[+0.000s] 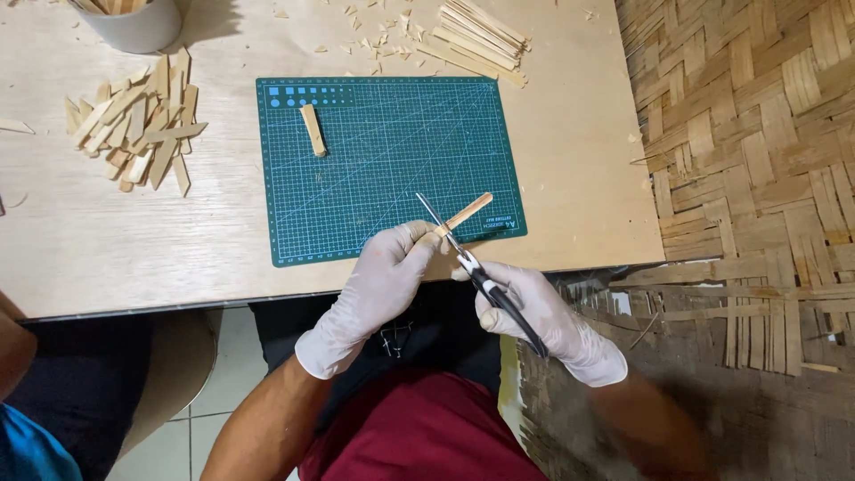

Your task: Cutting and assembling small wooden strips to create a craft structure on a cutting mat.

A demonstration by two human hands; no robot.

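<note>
My left hand [378, 289] covers the near end of the wooden stick [467, 214], so its full length cannot be told. My right hand [543, 322] hides the handles of the scissors [468, 260]; the blades are slightly blurred. Beyond the green cutting mat [392, 160], the grey cup [134, 25] is cut off by the top edge, its contents only partly seen. The mat's markings are too small to read.

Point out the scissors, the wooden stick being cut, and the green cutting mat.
scissors [485, 287]: head view, on the black handles near the pivot.
wooden stick being cut [469, 212]: head view, on its free end.
green cutting mat [401, 151]: head view, on a bare middle patch.
</note>
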